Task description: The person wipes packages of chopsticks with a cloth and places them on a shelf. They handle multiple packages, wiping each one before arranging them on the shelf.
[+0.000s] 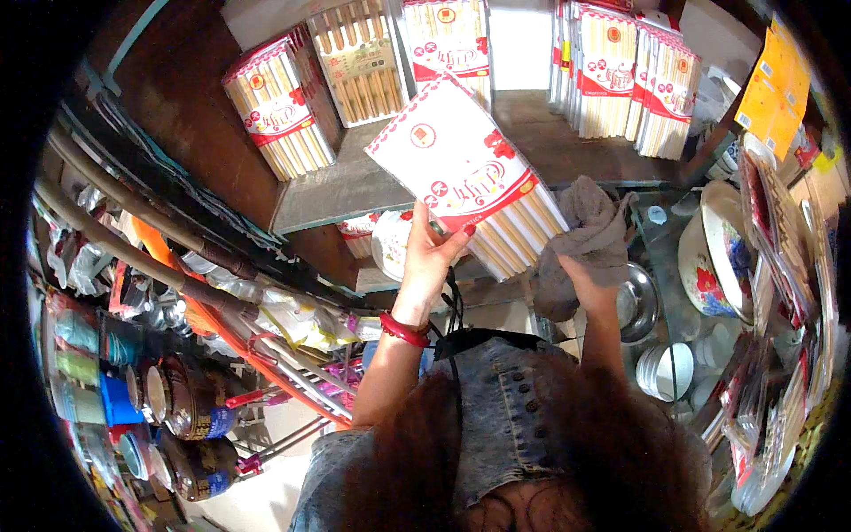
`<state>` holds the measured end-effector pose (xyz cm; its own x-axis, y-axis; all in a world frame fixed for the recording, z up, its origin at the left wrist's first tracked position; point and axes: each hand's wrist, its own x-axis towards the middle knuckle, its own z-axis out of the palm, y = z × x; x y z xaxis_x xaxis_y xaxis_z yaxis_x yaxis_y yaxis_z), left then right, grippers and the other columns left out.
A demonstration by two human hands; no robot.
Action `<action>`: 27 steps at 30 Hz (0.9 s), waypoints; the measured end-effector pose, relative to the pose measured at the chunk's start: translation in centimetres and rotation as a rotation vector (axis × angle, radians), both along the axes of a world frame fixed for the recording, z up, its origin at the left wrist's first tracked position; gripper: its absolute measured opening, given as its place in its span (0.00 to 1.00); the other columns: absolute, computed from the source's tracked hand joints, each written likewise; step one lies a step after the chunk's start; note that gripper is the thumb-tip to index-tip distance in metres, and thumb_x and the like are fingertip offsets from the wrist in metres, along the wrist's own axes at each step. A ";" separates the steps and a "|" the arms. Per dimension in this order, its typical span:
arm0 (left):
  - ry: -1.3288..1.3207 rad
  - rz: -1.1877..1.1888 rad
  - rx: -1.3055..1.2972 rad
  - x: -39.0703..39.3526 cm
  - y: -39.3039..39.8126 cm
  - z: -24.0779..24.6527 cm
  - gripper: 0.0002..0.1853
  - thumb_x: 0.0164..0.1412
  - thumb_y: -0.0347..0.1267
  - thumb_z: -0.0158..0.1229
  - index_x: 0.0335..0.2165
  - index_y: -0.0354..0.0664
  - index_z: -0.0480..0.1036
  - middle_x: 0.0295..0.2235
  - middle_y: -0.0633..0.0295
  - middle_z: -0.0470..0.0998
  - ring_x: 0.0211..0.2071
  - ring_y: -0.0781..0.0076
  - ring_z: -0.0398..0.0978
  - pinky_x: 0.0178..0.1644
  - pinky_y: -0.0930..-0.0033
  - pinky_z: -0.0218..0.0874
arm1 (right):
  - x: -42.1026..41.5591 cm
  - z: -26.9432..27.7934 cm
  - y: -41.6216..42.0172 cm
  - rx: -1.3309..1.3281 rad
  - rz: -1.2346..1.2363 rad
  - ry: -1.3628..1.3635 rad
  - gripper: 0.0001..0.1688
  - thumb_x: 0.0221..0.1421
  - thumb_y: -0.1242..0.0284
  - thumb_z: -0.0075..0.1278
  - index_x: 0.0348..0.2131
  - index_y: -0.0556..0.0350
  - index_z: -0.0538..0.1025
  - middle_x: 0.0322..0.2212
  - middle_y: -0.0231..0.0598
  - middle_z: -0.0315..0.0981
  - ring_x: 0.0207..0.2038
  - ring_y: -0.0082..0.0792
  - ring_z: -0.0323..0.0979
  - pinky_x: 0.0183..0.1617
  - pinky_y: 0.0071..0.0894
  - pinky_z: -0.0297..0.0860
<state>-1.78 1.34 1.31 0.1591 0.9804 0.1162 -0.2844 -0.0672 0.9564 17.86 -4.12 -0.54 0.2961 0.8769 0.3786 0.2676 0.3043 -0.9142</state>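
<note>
My left hand grips a flat plastic pack of wooden chopsticks by its lower left edge, the thumb across its front. The pack is tilted, with a white and red printed card covering its upper part. A grey-brown cloth is bunched in my right hand, close to the pack's lower right corner; the cloth hides most of the fingers. Behind the pack is a wooden shelf where similar chopstick packs stand at the left and more packs at the right.
At the right, a glass shelf carries a flowered enamel basin, with a metal bowl and white bowls nearby. Loose packs lean at the far right. Long poles and large jars crowd the left.
</note>
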 end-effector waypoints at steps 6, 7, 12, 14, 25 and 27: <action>-0.040 0.182 0.253 -1.1 1.8 0.7 0.30 0.45 0.17 0.51 0.48 0.35 0.51 0.41 0.58 0.65 0.41 0.72 0.65 0.43 0.73 0.59 | 0.5 -0.8 0.8 0.117 -0.060 0.077 0.29 0.32 0.84 0.53 0.40 0.62 0.64 0.36 0.37 0.64 0.37 0.29 0.63 0.41 0.28 0.62; -0.039 0.235 0.300 -1.9 2.5 1.0 0.31 0.45 0.18 0.51 0.49 0.35 0.50 0.41 0.58 0.65 0.41 0.72 0.65 0.44 0.73 0.58 | 1.2 -1.7 0.6 0.061 -0.083 0.089 0.29 0.32 0.84 0.53 0.40 0.62 0.64 0.37 0.38 0.64 0.38 0.30 0.63 0.41 0.29 0.61; -0.155 0.432 0.412 -5.0 6.4 4.5 0.31 0.47 0.20 0.51 0.50 0.38 0.48 0.38 0.60 0.66 0.35 0.76 0.66 0.37 0.78 0.59 | 2.6 -1.2 -0.3 0.013 -0.399 0.412 0.29 0.30 0.85 0.51 0.39 0.63 0.65 0.35 0.40 0.64 0.36 0.33 0.64 0.41 0.29 0.62; -0.200 0.432 0.390 -5.1 7.7 5.3 0.31 0.48 0.19 0.48 0.50 0.39 0.47 0.34 0.63 0.67 0.32 0.81 0.65 0.33 0.81 0.58 | 2.9 -0.4 -0.5 -0.016 -0.451 0.626 0.28 0.30 0.85 0.49 0.38 0.63 0.65 0.34 0.40 0.65 0.35 0.34 0.65 0.40 0.30 0.62; 0.480 0.468 0.607 -1.7 18.8 3.3 0.29 0.45 0.22 0.51 0.48 0.37 0.54 0.31 0.57 0.71 0.30 0.76 0.69 0.34 0.77 0.59 | 3.8 -1.1 -1.5 0.069 -0.261 0.633 0.33 0.27 0.84 0.52 0.40 0.58 0.63 0.35 0.37 0.63 0.37 0.32 0.62 0.39 0.29 0.61; 0.499 0.434 0.552 -1.0 20.3 3.9 0.29 0.44 0.24 0.52 0.48 0.39 0.55 0.29 0.55 0.72 0.31 0.73 0.70 0.36 0.75 0.60 | 2.9 -0.2 -1.8 0.027 -0.314 0.646 0.33 0.26 0.84 0.52 0.40 0.58 0.63 0.34 0.37 0.64 0.36 0.32 0.63 0.39 0.29 0.61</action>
